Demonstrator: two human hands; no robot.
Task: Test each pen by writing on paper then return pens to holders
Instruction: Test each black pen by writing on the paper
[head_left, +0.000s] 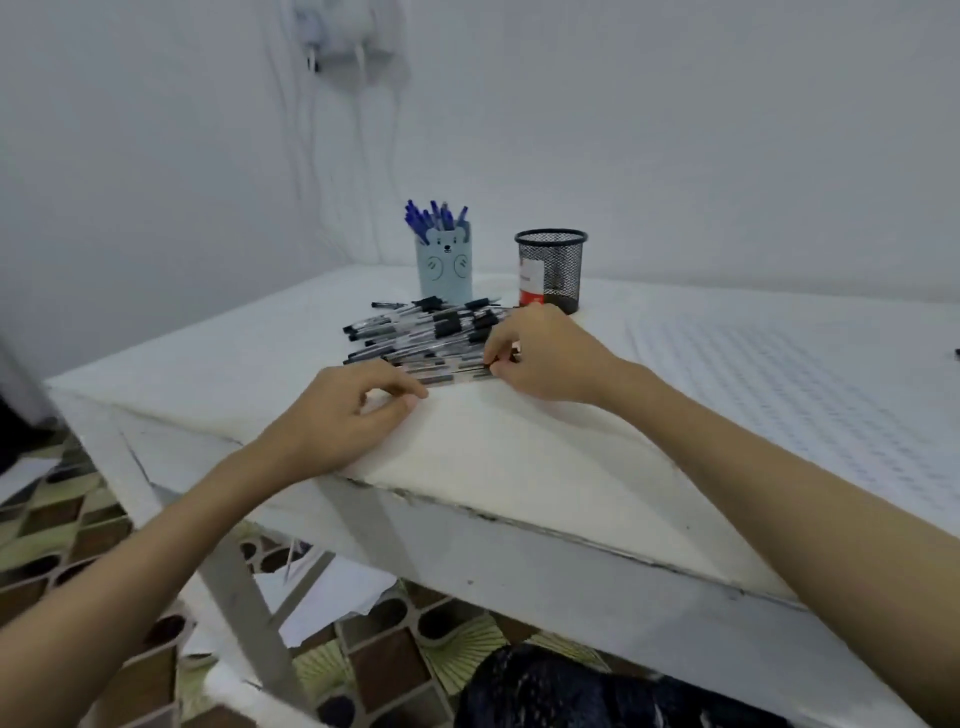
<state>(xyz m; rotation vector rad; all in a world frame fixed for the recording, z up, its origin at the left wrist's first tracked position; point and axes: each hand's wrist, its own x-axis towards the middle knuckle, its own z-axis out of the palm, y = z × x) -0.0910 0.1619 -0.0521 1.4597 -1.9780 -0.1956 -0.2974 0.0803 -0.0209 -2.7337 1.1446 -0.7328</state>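
White table (218, 364): black-capped clear pens (431, 332) are pinched by right hand (540, 358); left hand (343, 410), loosely curled, holds nothing. Testing on paper is judged next.

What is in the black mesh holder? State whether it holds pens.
No pens show in the black mesh holder: nothing rises above its rim. Only a red and white label or item shows through the mesh.

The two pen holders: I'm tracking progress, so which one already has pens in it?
The light-blue bear holder, on the left, holds blue-capped pens. No pens rise above the rim of the black mesh holder beside it.
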